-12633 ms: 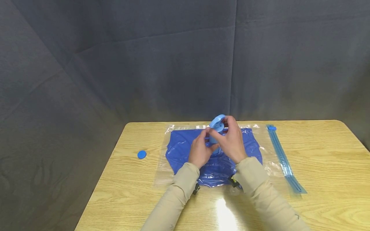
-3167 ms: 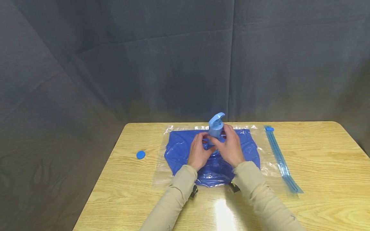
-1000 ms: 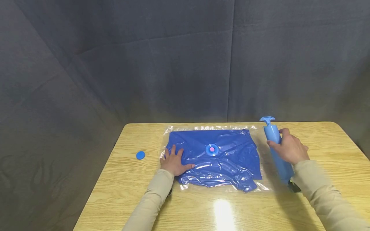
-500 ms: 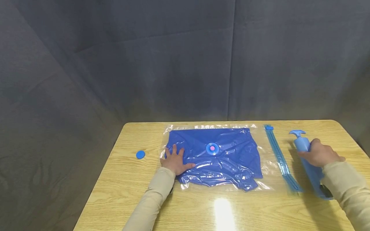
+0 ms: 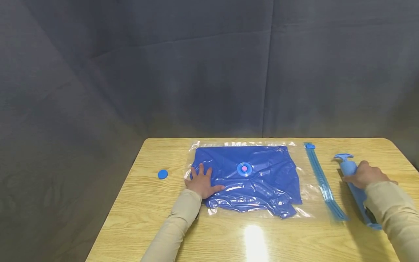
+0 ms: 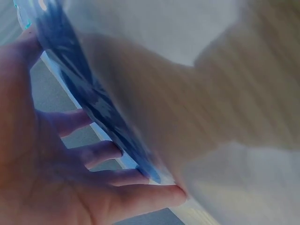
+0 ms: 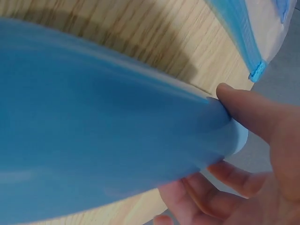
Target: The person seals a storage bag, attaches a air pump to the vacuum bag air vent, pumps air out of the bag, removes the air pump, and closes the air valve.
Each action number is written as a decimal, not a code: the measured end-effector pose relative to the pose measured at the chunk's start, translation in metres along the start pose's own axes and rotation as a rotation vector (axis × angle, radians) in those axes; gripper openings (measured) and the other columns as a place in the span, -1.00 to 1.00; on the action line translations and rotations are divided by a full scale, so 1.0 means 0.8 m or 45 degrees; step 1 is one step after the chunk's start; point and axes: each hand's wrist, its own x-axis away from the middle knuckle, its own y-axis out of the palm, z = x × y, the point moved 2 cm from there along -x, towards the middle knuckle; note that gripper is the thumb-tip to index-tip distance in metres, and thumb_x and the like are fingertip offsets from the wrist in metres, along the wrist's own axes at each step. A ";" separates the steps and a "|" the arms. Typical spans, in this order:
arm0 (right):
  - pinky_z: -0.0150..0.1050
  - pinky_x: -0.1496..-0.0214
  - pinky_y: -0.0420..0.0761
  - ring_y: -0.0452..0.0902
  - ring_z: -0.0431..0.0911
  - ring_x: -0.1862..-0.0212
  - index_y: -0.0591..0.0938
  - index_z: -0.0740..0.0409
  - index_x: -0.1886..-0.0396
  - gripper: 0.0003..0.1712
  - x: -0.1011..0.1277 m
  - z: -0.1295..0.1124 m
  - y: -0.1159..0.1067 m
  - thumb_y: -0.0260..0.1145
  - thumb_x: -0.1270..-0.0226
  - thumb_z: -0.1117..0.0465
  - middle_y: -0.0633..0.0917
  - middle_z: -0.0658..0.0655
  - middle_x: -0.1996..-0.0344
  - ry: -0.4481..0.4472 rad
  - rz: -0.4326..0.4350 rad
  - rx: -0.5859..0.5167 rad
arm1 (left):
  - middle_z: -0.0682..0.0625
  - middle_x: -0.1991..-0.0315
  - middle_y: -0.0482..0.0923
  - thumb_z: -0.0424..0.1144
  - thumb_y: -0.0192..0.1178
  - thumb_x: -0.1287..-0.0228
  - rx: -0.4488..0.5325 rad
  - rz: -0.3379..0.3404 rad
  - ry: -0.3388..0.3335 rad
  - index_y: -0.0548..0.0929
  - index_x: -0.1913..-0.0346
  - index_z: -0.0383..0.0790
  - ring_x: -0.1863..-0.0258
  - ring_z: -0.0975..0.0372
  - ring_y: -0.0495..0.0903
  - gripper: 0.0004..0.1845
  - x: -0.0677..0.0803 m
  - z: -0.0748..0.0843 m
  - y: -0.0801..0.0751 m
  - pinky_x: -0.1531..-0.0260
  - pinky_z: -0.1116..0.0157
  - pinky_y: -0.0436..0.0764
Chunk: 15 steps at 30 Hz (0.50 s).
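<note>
My right hand [image 5: 366, 175] is wrapped around the light blue hand pump [image 5: 355, 189], which lies at the right side of the wooden table [image 5: 140, 214], just beyond the bag's blue zip strip [image 5: 322, 182]. My left hand [image 5: 202, 182] rests flat, fingers spread, on the left part of the clear vacuum bag [image 5: 248, 178] with its blue cloth inside. I judge the step in hand to be laying the pump aside; the next move calls for letting go of it and fetching the small blue cap [image 5: 162, 174], which sits well apart at the left, for the round valve [image 5: 244, 169]. The pump's long axis runs away from me, T-handle at the far end.
</note>
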 end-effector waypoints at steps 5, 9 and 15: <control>0.57 -0.03 0.20 0.42 0.54 0.07 0.05 0.66 -0.11 0.02 -0.004 0.002 0.003 0.32 -0.18 -0.14 0.43 0.68 0.10 -0.005 0.028 -0.004 | -0.19 -0.56 -0.14 0.48 0.10 -0.07 -0.002 0.007 -0.004 0.16 -0.49 -0.01 -0.50 -0.27 -0.15 0.01 0.001 0.001 -0.001 -0.25 -0.40 0.15; 0.59 -0.04 0.19 0.40 0.56 0.05 0.06 0.65 -0.11 0.00 -0.007 0.004 0.005 0.30 -0.20 -0.14 0.41 0.70 0.08 -0.012 0.039 -0.013 | -0.19 -0.56 -0.14 0.48 0.11 -0.05 0.001 0.009 -0.004 0.15 -0.50 0.00 -0.50 -0.28 -0.16 0.02 -0.002 0.001 0.001 -0.24 -0.41 0.15; 0.53 0.01 0.26 0.43 0.54 0.08 0.09 0.62 -0.10 -0.04 -0.009 0.010 0.008 0.26 -0.23 -0.15 0.39 0.72 0.06 0.004 0.069 -0.030 | -0.21 -0.55 -0.12 0.47 0.12 -0.06 0.006 0.013 -0.002 0.17 -0.49 -0.01 -0.49 -0.29 -0.15 0.01 -0.002 0.000 0.002 -0.23 -0.42 0.16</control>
